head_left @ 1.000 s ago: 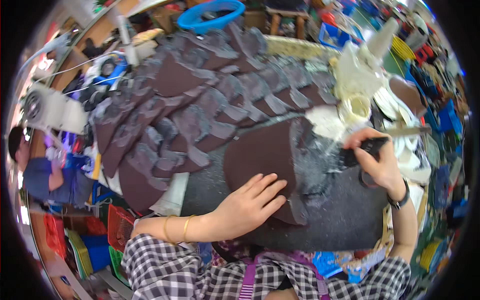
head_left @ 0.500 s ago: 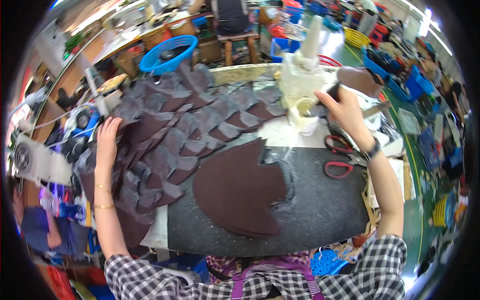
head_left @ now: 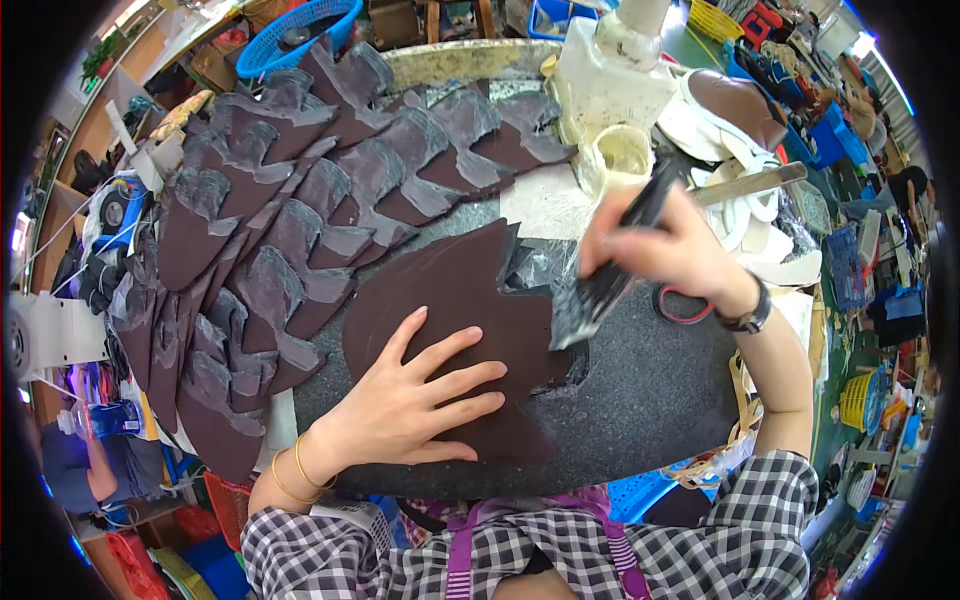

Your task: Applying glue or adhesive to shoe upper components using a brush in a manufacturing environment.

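My left hand point(head_left: 420, 395) lies spread on a dark brown, notched flat piece point(head_left: 440, 285), its fingers apart. Another edge shows under that piece at the notch, so it seems to be stacked. My right hand point(head_left: 672, 245) is closed around a dark-handled brush point(head_left: 582, 312). The brush's whitish bristles are at the right edge of the brown piece, partly blurred; whether they touch it I cannot tell. To the left, many similar brown pieces point(head_left: 290, 255) lie overlapped in rows, with greyish coated edges. Beyond my right hand is a whitish container point(head_left: 612, 85) with a round, pale-coated opening.
The dark work board point(head_left: 640, 410) extends to my right. Red-handled scissors point(head_left: 685, 305) lie partly hidden below my right wrist. A flat strip point(head_left: 750, 185), white pieces and a brown rounded piece point(head_left: 735, 105) crowd the right. A blue basket point(head_left: 300, 38) stands beyond the table.
My left hand has come from the overlapped pieces onto the brown piece in front of me. My right hand has brought the brush from the container toward that piece's edge. The view has shifted.
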Demonstrator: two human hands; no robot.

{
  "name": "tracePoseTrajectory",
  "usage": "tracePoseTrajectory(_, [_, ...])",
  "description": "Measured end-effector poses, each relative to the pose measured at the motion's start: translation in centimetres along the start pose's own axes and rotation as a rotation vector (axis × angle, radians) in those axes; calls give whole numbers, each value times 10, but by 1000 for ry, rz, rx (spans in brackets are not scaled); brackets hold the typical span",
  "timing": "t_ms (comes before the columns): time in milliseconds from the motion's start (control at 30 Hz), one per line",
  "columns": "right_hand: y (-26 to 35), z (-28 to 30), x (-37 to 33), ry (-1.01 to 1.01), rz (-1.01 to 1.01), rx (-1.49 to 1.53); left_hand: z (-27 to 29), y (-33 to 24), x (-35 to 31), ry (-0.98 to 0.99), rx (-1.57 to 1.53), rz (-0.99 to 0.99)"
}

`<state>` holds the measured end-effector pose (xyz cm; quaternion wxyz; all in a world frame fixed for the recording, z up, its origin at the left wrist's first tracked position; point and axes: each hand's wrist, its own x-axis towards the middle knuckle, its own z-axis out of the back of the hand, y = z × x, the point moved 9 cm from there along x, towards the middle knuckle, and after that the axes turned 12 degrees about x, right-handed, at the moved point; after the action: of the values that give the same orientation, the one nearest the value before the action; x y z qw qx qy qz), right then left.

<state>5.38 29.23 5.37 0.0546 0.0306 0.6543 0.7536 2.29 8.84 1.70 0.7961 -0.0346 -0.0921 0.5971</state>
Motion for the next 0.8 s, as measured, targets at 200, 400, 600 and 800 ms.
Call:
tracePoseTrajectory(200, [-32, 4, -2, -129, -190, 87, -5, -1, 4, 9, -14, 25])
tracePoseTrajectory(400, [-2, -8, -83, -211, 263, 39, -4, 1, 2, -10, -17, 72])
tracePoseTrajectory(600, [39, -92, -104, 142, 835, -695, -2, 2, 1, -27, -1, 108])
tracePoseTrajectory(800, [75, -58, -90, 16, 523, -324, -2, 1, -3, -71, 4, 120])
